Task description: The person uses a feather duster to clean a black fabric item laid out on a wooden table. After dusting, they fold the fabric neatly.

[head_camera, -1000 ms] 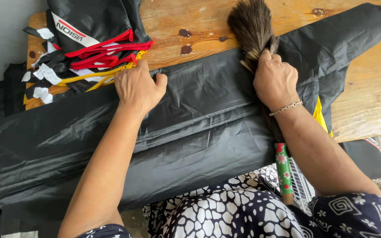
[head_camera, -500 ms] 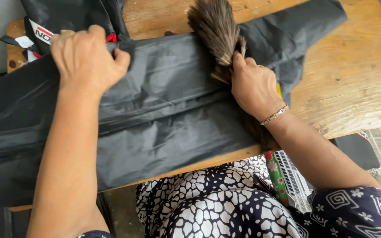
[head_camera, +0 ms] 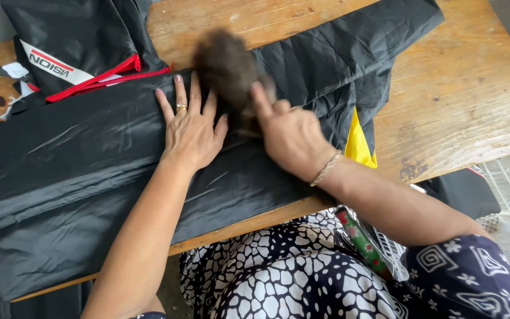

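The left hand (head_camera: 191,131) is lying flat, fingers spread, pinning the black cloth (head_camera: 90,177) on the table (head_camera: 473,94). The right hand (head_camera: 290,137) is gripping a blurred brush (head_camera: 226,65), sweeping just right of it. Judging by this, dusting is under way.

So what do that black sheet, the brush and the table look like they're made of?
The black fabric looks like thin synthetic cloth, perhaps nylon: smooth, with a faint sheen and sharp creases. The brush head, held in the right hand, is blurred but looks like soft brown bristles or fibres; its handle looks painted green with red flowers. The table is bare, stained wood with visible grain.
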